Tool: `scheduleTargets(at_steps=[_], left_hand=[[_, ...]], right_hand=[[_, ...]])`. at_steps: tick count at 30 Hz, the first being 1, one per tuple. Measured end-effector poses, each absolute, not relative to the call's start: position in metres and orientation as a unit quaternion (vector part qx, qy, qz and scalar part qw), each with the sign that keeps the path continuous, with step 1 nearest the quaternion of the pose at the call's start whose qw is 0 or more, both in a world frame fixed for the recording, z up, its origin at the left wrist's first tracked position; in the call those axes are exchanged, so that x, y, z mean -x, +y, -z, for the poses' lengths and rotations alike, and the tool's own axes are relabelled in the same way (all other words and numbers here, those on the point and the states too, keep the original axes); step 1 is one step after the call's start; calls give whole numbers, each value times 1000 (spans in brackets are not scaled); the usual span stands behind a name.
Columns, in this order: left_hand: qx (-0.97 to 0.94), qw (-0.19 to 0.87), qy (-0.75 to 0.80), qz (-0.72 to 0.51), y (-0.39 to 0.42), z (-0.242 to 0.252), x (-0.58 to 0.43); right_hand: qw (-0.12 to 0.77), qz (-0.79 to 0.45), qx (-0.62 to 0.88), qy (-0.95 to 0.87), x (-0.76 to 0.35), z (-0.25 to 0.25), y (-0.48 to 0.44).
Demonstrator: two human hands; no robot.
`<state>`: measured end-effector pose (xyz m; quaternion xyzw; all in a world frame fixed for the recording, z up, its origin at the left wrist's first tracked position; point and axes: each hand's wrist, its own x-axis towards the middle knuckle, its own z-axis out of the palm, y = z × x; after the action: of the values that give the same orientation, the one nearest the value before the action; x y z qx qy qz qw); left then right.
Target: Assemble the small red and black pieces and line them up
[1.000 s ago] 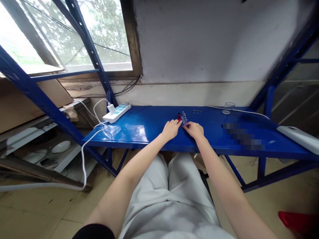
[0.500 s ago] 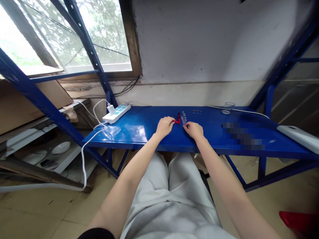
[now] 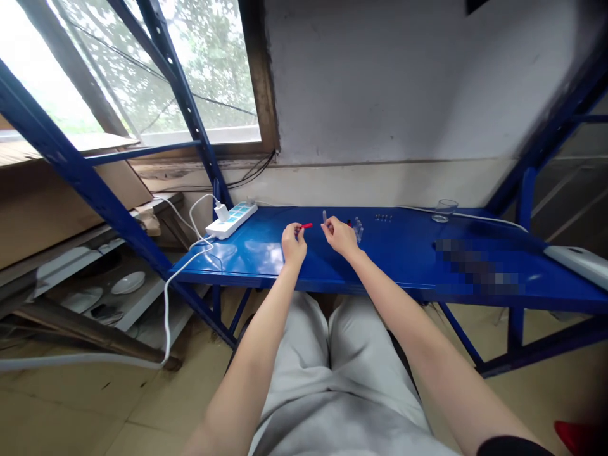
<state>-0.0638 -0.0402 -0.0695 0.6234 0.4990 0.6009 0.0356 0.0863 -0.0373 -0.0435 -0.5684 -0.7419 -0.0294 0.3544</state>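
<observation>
Between its fingertips my left hand pinches a small red piece that points to the right. My right hand holds a small clear tube upright, just right of the red piece; the two do not touch. Beyond the right hand, several clear tubes lie on the blue table. A bit of a dark and red item shows beside them, mostly hidden by the right hand. Several tiny pale pieces sit in a row farther back.
A clear glass cup stands at the back right. A white power strip with a plugged-in charger is at the back left. At the right end lies a white object, and a pixelated dark patch covers part of the table.
Both hands have moved left, away from the clear tubes. One clear tube is now in my right hand, and my left hand has carried a red piece left. The view has shifted slightly.
</observation>
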Motion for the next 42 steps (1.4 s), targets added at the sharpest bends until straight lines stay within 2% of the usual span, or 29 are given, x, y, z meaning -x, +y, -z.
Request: scheduleTargets(at_steps=[7, 17, 23, 28, 42], left_hand=[[-635, 45, 497, -590, -40, 71, 63], [-644, 42, 493, -583, -39, 74, 62], [-662, 39, 456, -593, -41, 72, 62], [-719, 39, 422, -551, -42, 72, 59], [-716, 47, 435, -544, -46, 69, 59]], right_hand=[[288, 22, 588, -755, -80, 69, -28], [221, 60, 578, -783, -80, 65, -40], [221, 61, 567, -791, -81, 65, -41], [223, 55, 573, -787, -81, 67, -39], [276, 31, 580, -766, -82, 71, -35]])
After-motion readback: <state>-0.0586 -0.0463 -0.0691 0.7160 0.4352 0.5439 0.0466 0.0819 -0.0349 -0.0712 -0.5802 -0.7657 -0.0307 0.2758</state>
